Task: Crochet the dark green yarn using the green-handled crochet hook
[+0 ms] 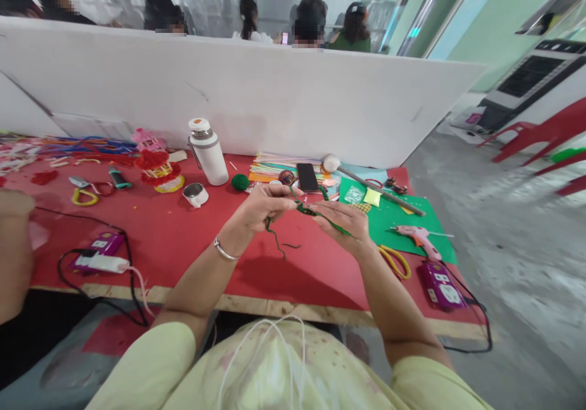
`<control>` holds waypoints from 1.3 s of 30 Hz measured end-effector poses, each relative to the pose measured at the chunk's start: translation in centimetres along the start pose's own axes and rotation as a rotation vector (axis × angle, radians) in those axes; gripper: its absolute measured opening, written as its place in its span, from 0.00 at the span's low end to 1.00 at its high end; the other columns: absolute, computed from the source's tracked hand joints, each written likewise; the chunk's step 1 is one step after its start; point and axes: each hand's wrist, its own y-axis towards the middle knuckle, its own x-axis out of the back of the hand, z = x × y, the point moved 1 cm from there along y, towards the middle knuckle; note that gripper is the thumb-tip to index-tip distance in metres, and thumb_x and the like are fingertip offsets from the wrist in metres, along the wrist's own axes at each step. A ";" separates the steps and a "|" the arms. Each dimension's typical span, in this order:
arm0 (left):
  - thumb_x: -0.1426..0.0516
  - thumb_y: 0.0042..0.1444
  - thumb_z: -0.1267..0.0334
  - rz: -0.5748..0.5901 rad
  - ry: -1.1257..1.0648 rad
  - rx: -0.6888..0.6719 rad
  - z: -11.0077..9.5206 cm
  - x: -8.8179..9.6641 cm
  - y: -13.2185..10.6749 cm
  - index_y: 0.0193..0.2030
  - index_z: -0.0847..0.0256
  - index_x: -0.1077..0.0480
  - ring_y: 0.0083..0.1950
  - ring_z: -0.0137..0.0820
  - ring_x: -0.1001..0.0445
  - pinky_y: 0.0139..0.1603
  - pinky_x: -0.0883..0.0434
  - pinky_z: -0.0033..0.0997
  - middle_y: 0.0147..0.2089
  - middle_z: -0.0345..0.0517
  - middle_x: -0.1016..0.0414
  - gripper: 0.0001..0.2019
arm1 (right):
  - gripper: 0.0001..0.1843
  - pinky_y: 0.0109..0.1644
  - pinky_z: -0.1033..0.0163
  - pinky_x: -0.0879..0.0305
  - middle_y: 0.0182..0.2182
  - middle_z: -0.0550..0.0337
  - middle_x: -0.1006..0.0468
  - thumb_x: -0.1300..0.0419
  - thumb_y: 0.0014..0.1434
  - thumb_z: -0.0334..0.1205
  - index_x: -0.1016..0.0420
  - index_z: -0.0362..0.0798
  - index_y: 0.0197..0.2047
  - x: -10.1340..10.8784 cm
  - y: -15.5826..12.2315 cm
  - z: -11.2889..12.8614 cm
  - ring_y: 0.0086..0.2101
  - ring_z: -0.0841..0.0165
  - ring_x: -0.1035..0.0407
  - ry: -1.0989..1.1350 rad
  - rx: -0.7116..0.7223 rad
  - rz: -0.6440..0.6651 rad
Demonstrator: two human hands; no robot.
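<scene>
A twisted green pipe cleaner (320, 215) runs between both of my hands above the red table (174, 233). My left hand (263, 207) pinches its left part with fingers closed, and loose green ends dangle below toward the tabletop. My right hand (342, 222) holds the right part, fingers curled under it. A silver bangle (224, 250) sits on my left wrist.
Behind my hands lie a green yarn ball (239, 182), a white flask (209, 152), a phone (306, 177), stacked coloured sheets (270, 167) and a green sheet (403, 221). A pink glue gun (419, 237), yellow scissors (394, 261) and power strips (440, 285) lie right. Another person's arm (13, 251) is at left.
</scene>
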 end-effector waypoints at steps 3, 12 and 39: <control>0.28 0.37 0.68 0.033 0.019 0.016 0.0 0.0 0.0 0.36 0.65 0.16 0.16 0.14 0.51 0.18 0.54 0.23 0.19 0.33 0.34 0.15 | 0.15 0.49 0.65 0.18 0.45 0.54 0.11 0.34 0.67 0.34 0.16 0.52 0.55 0.6 0.4 0.0 0.43 0.66 0.15 0.107 -0.067 0.024; 0.28 0.37 0.69 0.121 -0.006 0.067 0.3 0.2 0.1 0.34 0.64 0.16 0.16 0.15 0.52 0.18 0.55 0.23 0.15 0.31 0.39 0.13 | 0.11 0.46 0.63 0.18 0.40 0.55 0.10 0.35 0.66 0.34 0.12 0.53 0.48 1.8 1.3 0.2 0.40 0.65 0.15 0.296 -0.174 0.051; 0.27 0.40 0.68 -0.008 -0.368 -0.022 2.1 -1.4 0.6 0.38 0.65 0.17 0.17 0.13 0.51 0.18 0.49 0.18 0.18 0.28 0.41 0.16 | 0.15 0.40 0.58 0.20 0.35 0.55 0.11 0.40 0.71 0.50 0.13 0.52 0.44 -5.8 0.1 0.2 0.34 0.63 0.17 0.126 -0.287 -0.417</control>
